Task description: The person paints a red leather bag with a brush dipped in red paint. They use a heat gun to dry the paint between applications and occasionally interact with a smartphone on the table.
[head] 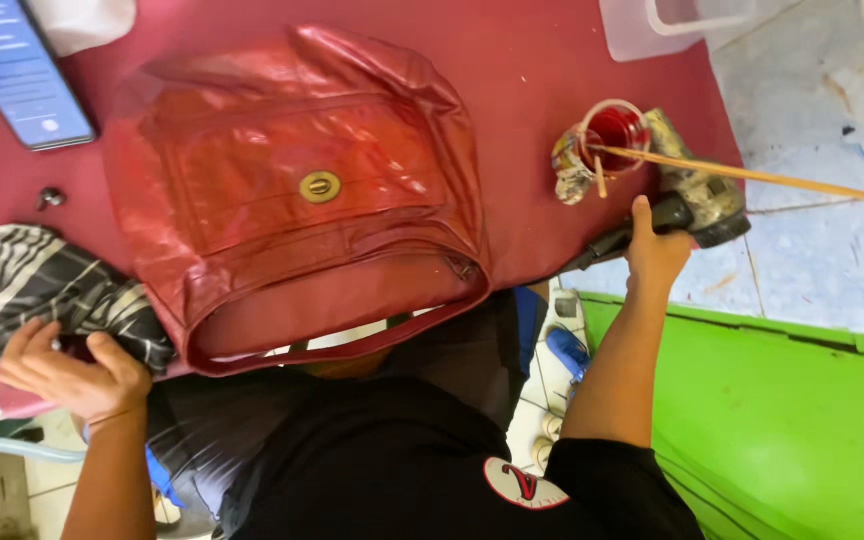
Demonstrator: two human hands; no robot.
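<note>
A glossy red leather handbag [302,190] with a brass turn lock [320,186] lies flat on the dark red table cover [532,60]. At the table's left edge my left hand [67,370] is closed on a black-and-white striped cloth [57,290] beside the bag. On the other side my right hand [655,250] grips the black handle of a paint-stained tool [697,195] at the table's corner. Just behind that tool stands a small jar of red dye [607,140] with a long thin stick [752,175] resting in it.
A phone [17,70] with a lit screen lies at the back left, near a small metal piece [49,197]. A clear plastic container [662,25] stands at the back right. A green panel [782,420] leans by my right side over a pale tiled floor [812,90].
</note>
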